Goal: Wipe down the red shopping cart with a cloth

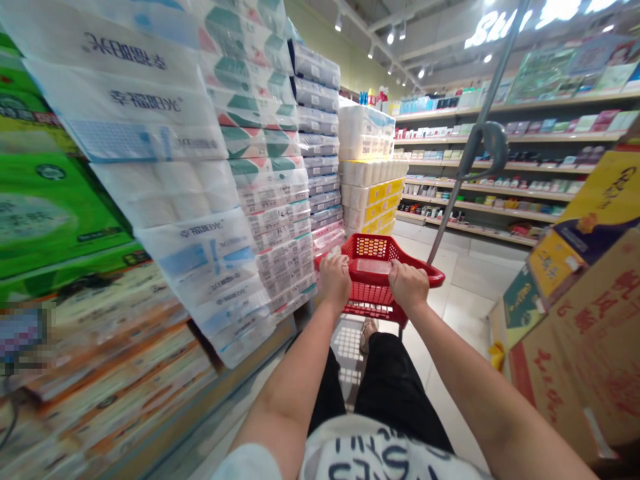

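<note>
My left hand [335,280] and my right hand [409,285] are both closed over the front rim of a red plastic shopping cart [373,250]. The cart's mesh basket shows a lower rack beneath it, and nothing is visible inside it. Its right end reaches out past my right hand. A tall stack of wrapped toilet paper packs [277,207] rises just left of the cart, close to my left hand. My legs in black trousers and one sandaled foot [369,335] show below the cart.
White and yellow packs of paper rolls [365,167] stand ahead. Green boxes [50,213] fill the far left, and cardboard cartons [585,333] stand at right. Goods shelves [480,173] line the back right. A grey metal pole [463,167] slants across the view above a tiled floor [470,280].
</note>
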Tool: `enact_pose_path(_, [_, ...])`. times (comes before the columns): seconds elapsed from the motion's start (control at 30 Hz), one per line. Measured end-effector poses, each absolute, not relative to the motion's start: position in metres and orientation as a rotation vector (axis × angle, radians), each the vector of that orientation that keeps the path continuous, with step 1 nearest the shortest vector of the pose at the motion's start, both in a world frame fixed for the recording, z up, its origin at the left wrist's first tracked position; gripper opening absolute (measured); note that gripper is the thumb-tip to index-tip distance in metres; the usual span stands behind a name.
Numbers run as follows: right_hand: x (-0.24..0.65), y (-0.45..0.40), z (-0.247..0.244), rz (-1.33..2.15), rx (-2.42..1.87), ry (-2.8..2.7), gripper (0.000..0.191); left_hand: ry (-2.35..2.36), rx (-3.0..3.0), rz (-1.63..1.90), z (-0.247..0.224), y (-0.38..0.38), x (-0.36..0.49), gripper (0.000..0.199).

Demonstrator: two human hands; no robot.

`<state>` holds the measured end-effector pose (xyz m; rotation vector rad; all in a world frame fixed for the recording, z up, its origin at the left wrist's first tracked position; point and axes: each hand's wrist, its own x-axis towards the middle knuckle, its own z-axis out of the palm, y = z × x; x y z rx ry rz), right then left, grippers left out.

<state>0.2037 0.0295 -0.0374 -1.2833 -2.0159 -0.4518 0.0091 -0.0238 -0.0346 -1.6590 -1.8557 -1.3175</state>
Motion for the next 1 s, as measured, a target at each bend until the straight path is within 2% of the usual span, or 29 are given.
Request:
enact_pose_path(0.3, [0.207,0.018,-0.027,-0.300,-1.314,-2.085,0.039,-1.544,-2.133,-1.191,-0.014,-0.047,0.094,0.049])
enact_pose_path(0.47, [0.205,0.007,-0.002,-0.043,-1.227,-1.858,0.053,-1.593,-2.226,-1.348,0.002,-0.047,0.093,0.050])
enact_pose_path(0.6, [0.186,-0.007,0.001,-0.107,-1.107,-2.149,0.044,-1.813,-1.891,-1.591,0.013,-0.028,0.079,0.053])
enact_pose_path(0.67, [0.176,-0.012,-0.005,-0.174,-1.125,-2.262,0.043,-1.996,-1.782,-1.482,0.016,-0.015,0.073,0.052])
enact_pose_path(0.83, [0.191,-0.007,-0.019,-0.319,-1.124,-2.228,0.044,-2.147,-1.929,-0.833,0.013,-0.003,0.070,0.050])
enact_pose_path(1.0, [0.242,0.010,-0.025,-0.297,-1.288,-2.039,0.034,-2.021,-1.906,-0.837,0.002,-0.009,0.081,0.053])
